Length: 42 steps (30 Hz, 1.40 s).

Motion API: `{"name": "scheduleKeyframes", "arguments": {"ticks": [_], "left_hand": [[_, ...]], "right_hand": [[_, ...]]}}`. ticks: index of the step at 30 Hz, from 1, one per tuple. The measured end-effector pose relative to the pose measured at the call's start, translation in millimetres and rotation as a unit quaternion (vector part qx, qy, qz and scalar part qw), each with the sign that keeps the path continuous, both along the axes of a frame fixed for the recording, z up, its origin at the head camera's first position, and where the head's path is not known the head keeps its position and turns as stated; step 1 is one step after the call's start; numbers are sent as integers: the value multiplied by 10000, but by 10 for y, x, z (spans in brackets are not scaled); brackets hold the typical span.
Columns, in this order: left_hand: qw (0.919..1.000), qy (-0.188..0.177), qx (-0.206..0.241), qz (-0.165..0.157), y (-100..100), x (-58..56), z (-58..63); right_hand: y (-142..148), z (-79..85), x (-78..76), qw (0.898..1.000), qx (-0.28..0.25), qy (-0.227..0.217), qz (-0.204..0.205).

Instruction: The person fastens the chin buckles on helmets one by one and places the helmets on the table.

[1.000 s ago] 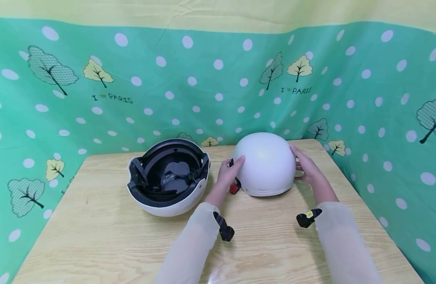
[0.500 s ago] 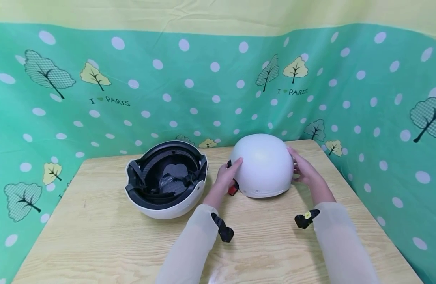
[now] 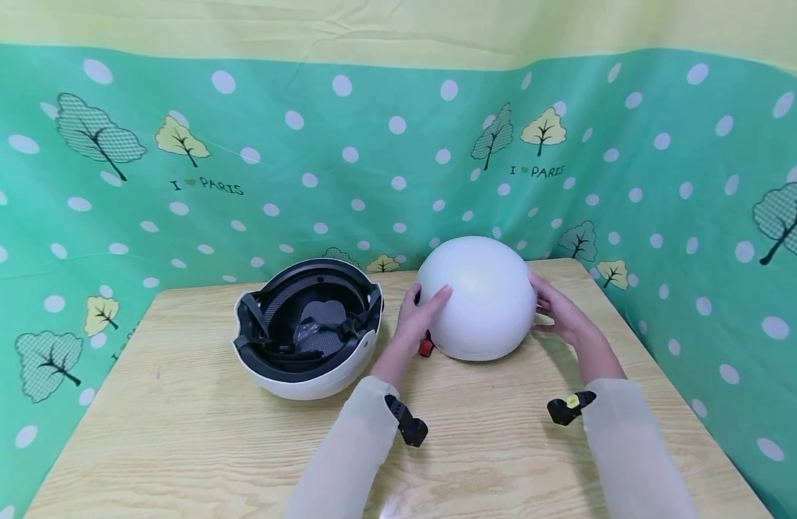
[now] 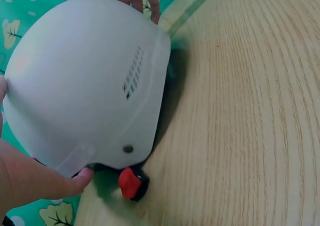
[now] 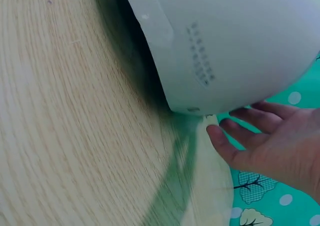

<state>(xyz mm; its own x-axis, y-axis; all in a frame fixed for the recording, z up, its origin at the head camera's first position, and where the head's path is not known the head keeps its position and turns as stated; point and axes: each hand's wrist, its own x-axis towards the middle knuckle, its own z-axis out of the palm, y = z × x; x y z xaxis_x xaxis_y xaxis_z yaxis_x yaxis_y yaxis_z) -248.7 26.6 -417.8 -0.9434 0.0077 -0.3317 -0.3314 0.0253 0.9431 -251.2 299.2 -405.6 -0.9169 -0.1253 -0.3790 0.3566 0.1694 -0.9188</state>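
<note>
A smooth white helmet (image 3: 479, 299), dome up and tilted toward me, stands between both hands at the back right of the table. My left hand (image 3: 416, 317) grips its left edge, the thumb lying on the shell and a fingertip at the rim in the left wrist view. Beside that hand, a red buckle (image 4: 131, 184) shows below the rim. My right hand (image 3: 560, 306) touches the right side with loosely bent, spread fingers (image 5: 260, 118). To the left, a second white helmet (image 3: 310, 339) lies upside down, its black lining and straps showing.
Both helmets are on a light wooden table (image 3: 197, 447). Behind it and along the right side hangs a green curtain (image 3: 268, 173) with dots and trees. Wrist cameras sit on both forearms.
The right-hand helmet has tipped toward me; its far side has risen and the front vent slots have gone from the head view. Both hands stay at its sides. The other helmet has not moved.
</note>
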Motion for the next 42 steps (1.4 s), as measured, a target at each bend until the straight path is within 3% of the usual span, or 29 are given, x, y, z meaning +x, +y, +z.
{"name": "scheduleKeyframes", "arguments": {"ticks": [7,16,25,42], "left_hand": [[9997,64,-184,161,13,49,75],[9978,485,-119,429,46,101,148],[9925,1087,62,563,76,190,255],[9807,1923,95,335,121,382,325]], "right_hand": [[74,-13,66,9991,34,294,307],[72,47,129,9960,-630,585,259],[44,93,158,9914,-1162,604,23],[89,94,276,9785,-1812,961,-214]]}}
